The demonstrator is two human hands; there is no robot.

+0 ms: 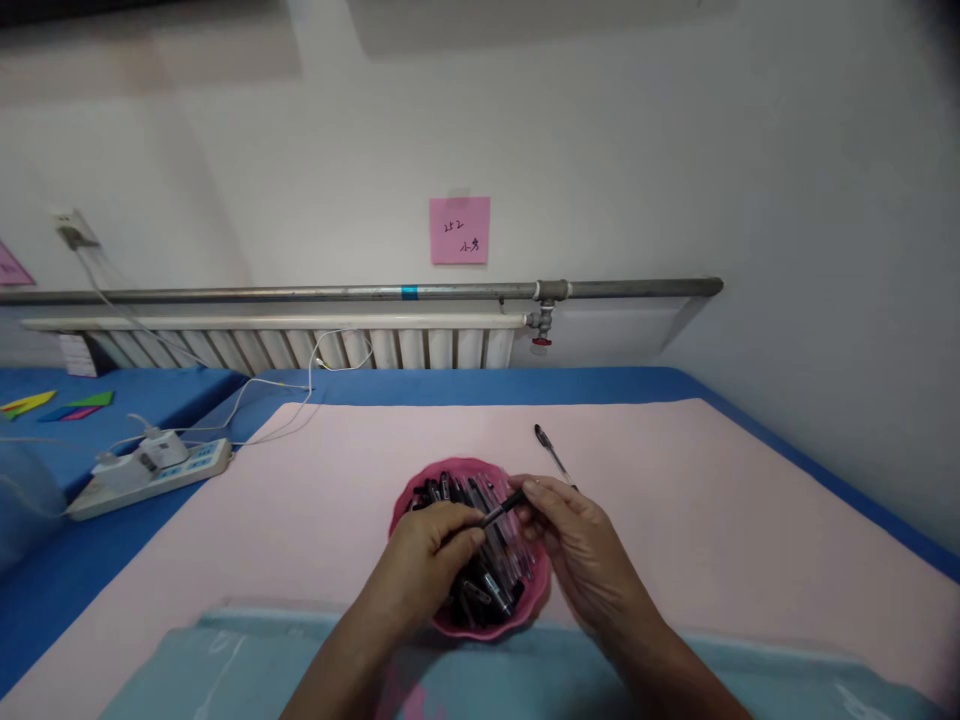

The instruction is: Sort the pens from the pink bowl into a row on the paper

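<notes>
Above a pink scalloped basket (534, 608), both my hands are closed on one pen (501, 508) with black parts. My left hand (431, 555) pinches its lower left end between thumb and fingers. The upper right end, which looks like a black cap, sits in the fingertips of my right hand (581, 545). Several clear-barrelled pens and black caps (480, 590) fill the basket, partly hidden by my left hand. Beyond my right hand, a single capped pen (553, 450) lies on the pink sheet, its near end covered by that hand.
A pink sheet (337, 500) covers the blue table (480, 385). Light blue cloth (262, 660) lies along the near edge. At left are a power strip (154, 480) with plugs and white cables, and coloured pieces (75, 408). A radiator (412, 347) and pipe (315, 294) run behind.
</notes>
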